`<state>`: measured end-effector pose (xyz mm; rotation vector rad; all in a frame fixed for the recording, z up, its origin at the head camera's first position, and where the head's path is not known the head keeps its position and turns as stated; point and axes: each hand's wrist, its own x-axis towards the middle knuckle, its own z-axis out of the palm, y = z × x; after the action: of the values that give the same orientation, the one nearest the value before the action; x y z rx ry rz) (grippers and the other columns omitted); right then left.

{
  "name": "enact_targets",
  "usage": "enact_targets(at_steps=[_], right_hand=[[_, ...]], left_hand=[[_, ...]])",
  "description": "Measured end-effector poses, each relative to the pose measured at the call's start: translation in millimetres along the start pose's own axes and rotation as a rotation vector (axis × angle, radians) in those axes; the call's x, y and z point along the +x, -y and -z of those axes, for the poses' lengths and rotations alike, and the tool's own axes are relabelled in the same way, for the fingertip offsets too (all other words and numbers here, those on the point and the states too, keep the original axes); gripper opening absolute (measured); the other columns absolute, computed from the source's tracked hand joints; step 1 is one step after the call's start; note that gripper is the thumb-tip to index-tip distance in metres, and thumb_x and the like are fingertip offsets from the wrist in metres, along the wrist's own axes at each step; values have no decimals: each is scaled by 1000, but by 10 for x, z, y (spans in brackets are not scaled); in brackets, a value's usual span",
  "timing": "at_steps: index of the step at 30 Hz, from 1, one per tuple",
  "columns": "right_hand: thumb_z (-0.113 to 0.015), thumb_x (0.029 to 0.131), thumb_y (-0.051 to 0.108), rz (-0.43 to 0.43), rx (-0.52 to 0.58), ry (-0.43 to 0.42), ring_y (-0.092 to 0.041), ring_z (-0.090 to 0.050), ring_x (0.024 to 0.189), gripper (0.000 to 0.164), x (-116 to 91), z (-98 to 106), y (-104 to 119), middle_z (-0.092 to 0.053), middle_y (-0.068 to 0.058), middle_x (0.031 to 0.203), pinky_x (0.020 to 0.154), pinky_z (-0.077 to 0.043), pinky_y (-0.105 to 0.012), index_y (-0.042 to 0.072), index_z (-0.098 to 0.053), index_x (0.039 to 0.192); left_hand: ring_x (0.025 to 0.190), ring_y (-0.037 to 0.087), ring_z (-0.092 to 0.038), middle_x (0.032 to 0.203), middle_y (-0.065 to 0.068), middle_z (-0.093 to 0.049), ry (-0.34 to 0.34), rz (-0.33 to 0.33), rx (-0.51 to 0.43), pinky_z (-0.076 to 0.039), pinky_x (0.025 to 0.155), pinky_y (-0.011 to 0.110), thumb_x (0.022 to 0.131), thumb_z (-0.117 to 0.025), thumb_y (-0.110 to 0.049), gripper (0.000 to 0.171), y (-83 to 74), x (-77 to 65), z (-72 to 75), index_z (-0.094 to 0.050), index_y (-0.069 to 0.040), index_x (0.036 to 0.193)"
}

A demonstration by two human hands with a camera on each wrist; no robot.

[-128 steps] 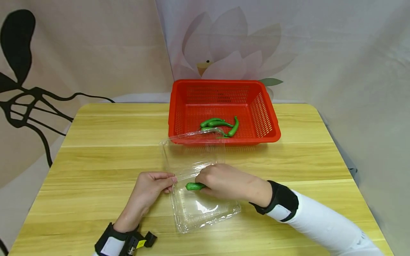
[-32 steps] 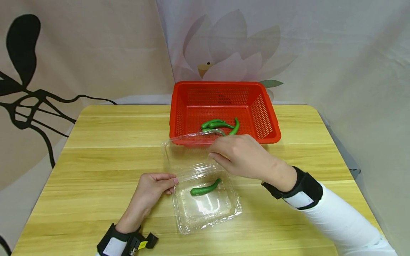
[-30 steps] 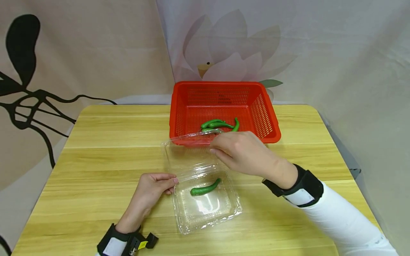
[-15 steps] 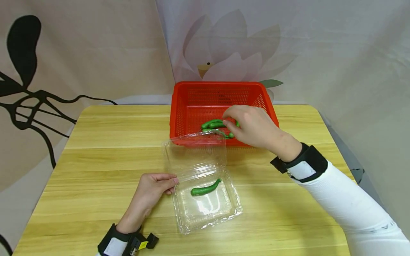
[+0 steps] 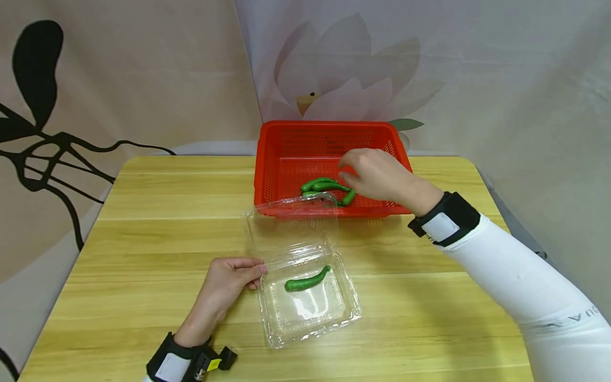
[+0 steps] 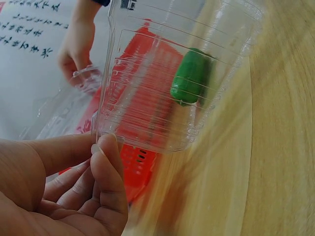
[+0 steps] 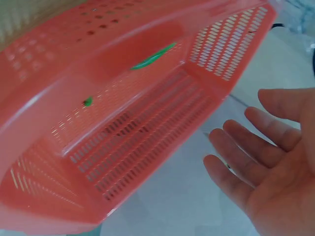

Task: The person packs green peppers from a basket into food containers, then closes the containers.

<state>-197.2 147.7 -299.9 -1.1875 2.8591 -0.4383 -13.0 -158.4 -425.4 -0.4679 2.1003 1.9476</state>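
Note:
My left hand (image 5: 226, 281) pinches the left edge of a clear plastic clamshell box (image 5: 296, 318) near its hinge, thumb against fingers, as the left wrist view also shows. The lid lies back toward the basket, overlapping its front rim. One green chili pepper (image 5: 305, 282) lies in the box's base. My right hand (image 5: 377, 172) hovers over the right part of a red plastic basket (image 5: 286, 154), fingers loosely bent and holding nothing. Several green chili peppers (image 5: 329, 186) lie at the basket's front, some seen through the lid. In the right wrist view the palm and parted fingers (image 7: 231, 182) show bare.
The wooden table (image 5: 167, 223) carries the box near its middle and the basket at its far edge. Behind it hangs a pale cloth (image 5: 477, 79) with a printed flower.
My right hand let go of a green pepper in the box, then moved up and away to the basket. My left hand has stayed on the box's edge.

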Motion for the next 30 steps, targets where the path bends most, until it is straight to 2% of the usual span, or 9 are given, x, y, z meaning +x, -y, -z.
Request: enact_targets(at_steps=[7, 12, 20, 24, 27, 30], right_hand=[[-69, 101, 16, -81, -7, 149, -33, -68, 108, 28, 104, -57, -97, -72, -16, 122, 98, -57, -49, -2, -73, 122], [-70, 100, 19, -89, -54, 222, -33, -69, 107, 29, 196, -92, -133, -73, -15, 120, 98, -57, -49, 0, -74, 122], [-73, 98, 15, -81, -135, 363, -32, -70, 104, 28, 301, -188, -252, -75, -16, 115, 99, -57, -49, 2, -74, 123], [-74, 96, 10, -49, -207, 408, -28, -67, 88, 16, 327, -248, -289, -74, -11, 97, 90, -60, -45, 3, -76, 111], [-73, 95, 5, -44, -253, 435, -25, -59, 76, 2, 345, -306, -306, -65, -7, 81, 78, -58, -40, 5, -71, 96], [-74, 93, 2, -55, -284, 463, -23, -53, 73, 12, 354, -374, -327, -58, -5, 73, 72, -53, -37, 8, -66, 87]], left_hand=[[66, 14, -68, 90, 15, -78, -1, -3, -3, -60, 63, 25, 91, -80, 0, 20, 13, -11, -12, -77, 10, 108], [66, 14, -68, 90, 15, -77, 2, -1, -10, -60, 63, 26, 91, -80, 0, 21, 8, -17, -21, -77, 10, 108], [65, 14, -68, 88, 16, -77, 12, -7, -16, -60, 62, 26, 90, -80, 0, 20, -5, -21, -43, -76, 11, 108], [65, 14, -68, 88, 16, -77, 10, -6, -17, -60, 62, 25, 91, -80, 0, 21, -10, -22, -51, -76, 11, 108], [65, 14, -68, 88, 16, -77, 9, -3, -21, -60, 62, 26, 91, -80, 0, 21, -8, -24, -52, -76, 11, 108], [66, 15, -69, 88, 16, -77, 19, -5, -25, -61, 63, 27, 91, -79, 1, 21, -5, -24, -52, -76, 11, 109]])
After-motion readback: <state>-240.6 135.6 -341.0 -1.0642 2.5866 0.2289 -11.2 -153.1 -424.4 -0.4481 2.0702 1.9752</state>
